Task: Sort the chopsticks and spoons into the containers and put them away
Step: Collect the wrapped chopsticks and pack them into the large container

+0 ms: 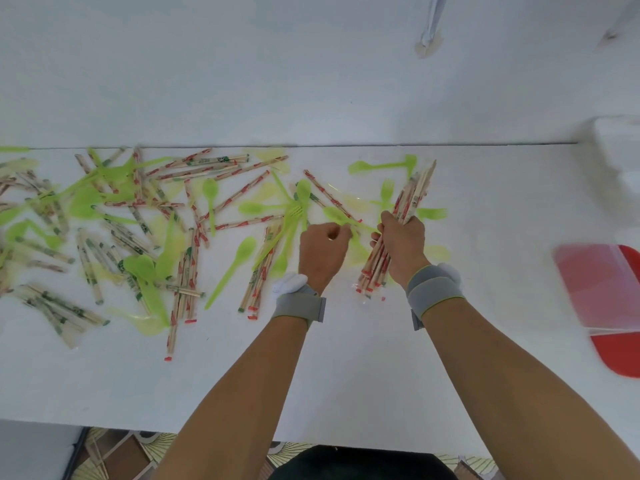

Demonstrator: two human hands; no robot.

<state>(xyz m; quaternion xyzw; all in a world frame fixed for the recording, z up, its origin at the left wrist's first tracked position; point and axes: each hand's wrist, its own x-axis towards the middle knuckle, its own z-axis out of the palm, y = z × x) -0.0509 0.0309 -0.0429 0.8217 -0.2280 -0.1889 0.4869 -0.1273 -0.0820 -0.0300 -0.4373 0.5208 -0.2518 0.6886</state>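
Observation:
My right hand (403,245) grips a bundle of wrapped chopsticks with red print (408,206), held upright and slanted over the white table (346,368). My left hand (323,251) has its fingers curled and pinches a thin piece by the handle of a green plastic spoon (337,216); what it pinches is blurred. Several wrapped chopsticks (194,237) and green spoons (239,258) and forks (387,192) lie scattered over the left and middle of the table.
A red tray (623,351) with a clear pinkish container (595,289) on it sits at the right edge. A white container (620,133) stands at the far right. The wall runs along the table's far edge. Grey bands wrap both wrists.

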